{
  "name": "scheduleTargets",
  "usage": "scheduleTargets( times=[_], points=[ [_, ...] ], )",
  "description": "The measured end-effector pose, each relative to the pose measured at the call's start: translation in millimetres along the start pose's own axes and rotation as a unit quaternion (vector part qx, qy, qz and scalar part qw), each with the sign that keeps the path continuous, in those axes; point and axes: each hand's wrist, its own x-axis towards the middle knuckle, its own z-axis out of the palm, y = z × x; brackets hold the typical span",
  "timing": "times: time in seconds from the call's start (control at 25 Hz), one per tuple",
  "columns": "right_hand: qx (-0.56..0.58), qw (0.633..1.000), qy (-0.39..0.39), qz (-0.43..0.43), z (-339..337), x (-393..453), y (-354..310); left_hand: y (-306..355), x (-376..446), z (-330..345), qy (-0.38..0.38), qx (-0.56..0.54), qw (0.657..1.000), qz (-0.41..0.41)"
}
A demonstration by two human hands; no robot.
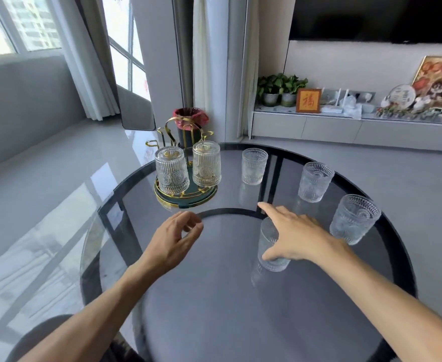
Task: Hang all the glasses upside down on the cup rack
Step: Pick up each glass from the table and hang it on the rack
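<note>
The gold wire cup rack (186, 198) on a green round base stands at the table's far left. Two ribbed glasses hang upside down on it, one on the left (171, 171) and one on the right (206, 163). Three ribbed glasses stand upright on the right side: a far one (254, 166), a middle one (316, 182) and a near one (354, 218). Another glass (270, 253) stands under my right hand (295, 235), whose spread fingers cover its top; a firm grip does not show. My left hand (174, 240) hovers in front of the rack, fingers loosely curled, holding nothing.
The round glass table (214, 296) has a dark rim and a dark frame below. A bin with a red bag (191, 118) stands on the floor behind the rack. A TV cabinet with plants and ornaments (358, 108) runs along the right wall.
</note>
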Motion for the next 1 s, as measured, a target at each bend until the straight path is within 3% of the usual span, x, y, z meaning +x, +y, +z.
scheduleTargets(
  times=[0.16, 0.28, 0.44, 0.48, 0.52, 0.6, 0.64, 0.72, 0.8, 0.92, 1.0],
  points=[
    [0.137, 0.99, 0.031, -0.012, -2.4, 0.8, -3.8, 20.8, -13.1, -4.7, -0.03, -0.073, 0.996, -0.048],
    [0.299, 0.951, 0.043, -0.068, -17.7, 5.0, -24.5, 48.2, -16.7, -0.3, -0.058, -0.084, 0.995, 0.002],
    [0.384, 0.905, 0.075, -0.166, -36.5, 7.6, -56.5, 86.3, -4.7, -6.7, 0.057, -0.162, 0.985, 0.006],
    [0.441, 0.875, 0.084, -0.18, -38.5, 9.1, -57.9, 90.2, -0.3, -13.1, 0.09, -0.175, 0.98, 0.001],
    [0.542, 0.819, 0.077, -0.171, -40.0, 10.9, -56.2, 90.8, 4.4, -19.7, 0.114, -0.198, 0.974, -0.01],
    [0.75, 0.657, 0.014, -0.075, -37.7, 16.9, -50.8, 85.2, 13.7, -30.7, 0.128, -0.282, 0.95, -0.033],
    [0.786, 0.617, -0.039, -0.024, -33.6, 18.8, -49.9, 81.9, 17.3, -34.5, 0.119, -0.317, 0.94, -0.036],
    [0.757, 0.632, -0.165, 0.017, -22.9, 21.6, -54.0, 81.2, 24.0, -37.3, 0.093, -0.328, 0.94, -0.006],
    [0.766, 0.601, -0.228, 0.009, -17.9, 25.4, -59.6, 85.5, 30.4, -33.9, 0.073, -0.31, 0.947, 0.033],
    [0.848, 0.491, -0.198, -0.003, -29.3, 34.5, -60.5, 86.6, 43.8, -34.1, 0.06, -0.287, 0.955, 0.051],
    [0.866, 0.484, -0.122, 0.008, -40.4, 48.1, -53.9, 79.5, 60.4, -52.1, 0.026, -0.196, 0.978, 0.062]
  ],
)
